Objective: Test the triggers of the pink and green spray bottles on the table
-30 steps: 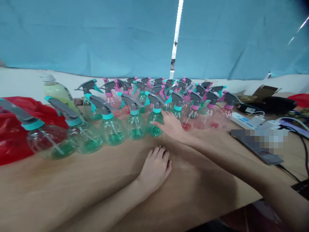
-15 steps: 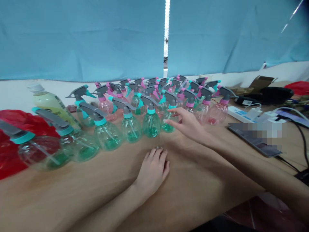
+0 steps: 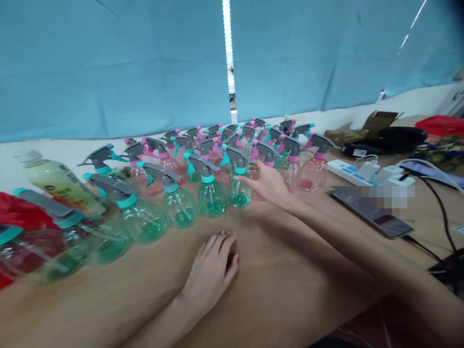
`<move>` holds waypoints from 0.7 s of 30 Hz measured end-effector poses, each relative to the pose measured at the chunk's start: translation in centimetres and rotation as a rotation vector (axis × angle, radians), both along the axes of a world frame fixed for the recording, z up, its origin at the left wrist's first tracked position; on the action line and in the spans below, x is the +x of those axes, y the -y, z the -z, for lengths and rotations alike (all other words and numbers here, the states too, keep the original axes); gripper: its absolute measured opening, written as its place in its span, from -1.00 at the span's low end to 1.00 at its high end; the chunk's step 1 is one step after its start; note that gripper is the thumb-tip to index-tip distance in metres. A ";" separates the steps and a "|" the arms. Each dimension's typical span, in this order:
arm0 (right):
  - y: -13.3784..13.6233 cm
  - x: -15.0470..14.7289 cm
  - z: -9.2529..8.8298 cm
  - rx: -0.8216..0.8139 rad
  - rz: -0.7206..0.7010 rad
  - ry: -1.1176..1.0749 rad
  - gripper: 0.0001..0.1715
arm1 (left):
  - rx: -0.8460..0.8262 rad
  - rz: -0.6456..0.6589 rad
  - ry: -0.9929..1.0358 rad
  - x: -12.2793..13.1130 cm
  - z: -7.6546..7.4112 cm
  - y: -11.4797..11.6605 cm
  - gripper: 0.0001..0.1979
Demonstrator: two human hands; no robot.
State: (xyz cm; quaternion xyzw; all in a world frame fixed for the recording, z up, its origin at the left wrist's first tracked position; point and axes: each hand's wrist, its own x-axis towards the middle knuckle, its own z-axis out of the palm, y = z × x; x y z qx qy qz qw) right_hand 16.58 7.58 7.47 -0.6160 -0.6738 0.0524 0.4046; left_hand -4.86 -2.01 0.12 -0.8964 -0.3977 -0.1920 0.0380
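My left hand (image 3: 212, 266) rests palm down on the wooden table (image 3: 275, 285), its fingers loosely bent and nothing visible in them. At the right end of the front row, my right hand (image 3: 267, 183) reaches in with thumb and forefinger apart. Its thumb overlaps the right side of a green spray bottle (image 3: 240, 197) with a teal collar; whether it touches the bottle I cannot tell. Just left stands another green spray bottle (image 3: 212, 198). Behind my right fingers a pink-collared spray bottle (image 3: 267, 157) is partly hidden. Green liquid shows in the front bottles.
More pink spray bottles (image 3: 313, 171) crowd the back. At left are a large bottle of pale yellow liquid (image 3: 60, 181) and a red plastic bag (image 3: 27, 212). To the right lie a phone (image 3: 369, 210), a white power strip (image 3: 350, 173) and cables. A blue curtain (image 3: 126, 67) hangs behind.
The view has swung right, so the bottles and both hands appear further left. My right fingers have shifted slightly right against the green bottle. My left hand stays on the table.
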 end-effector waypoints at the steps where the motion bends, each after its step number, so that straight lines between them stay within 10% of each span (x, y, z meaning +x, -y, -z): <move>1: -0.3 -0.2 -0.1 -0.007 -0.006 0.012 -0.30 | -0.005 -0.001 0.005 0.0 0.0 0.0 -0.68; 10: -1.2 0.8 -0.4 -0.011 -0.204 0.070 -0.52 | -0.090 -0.018 0.070 0.2 -0.2 -0.1 -0.67; 21: 5.6 0.2 -1.6 -0.010 -0.362 0.154 -0.42 | -0.206 -0.164 0.418 2.0 -0.1 0.3 -0.27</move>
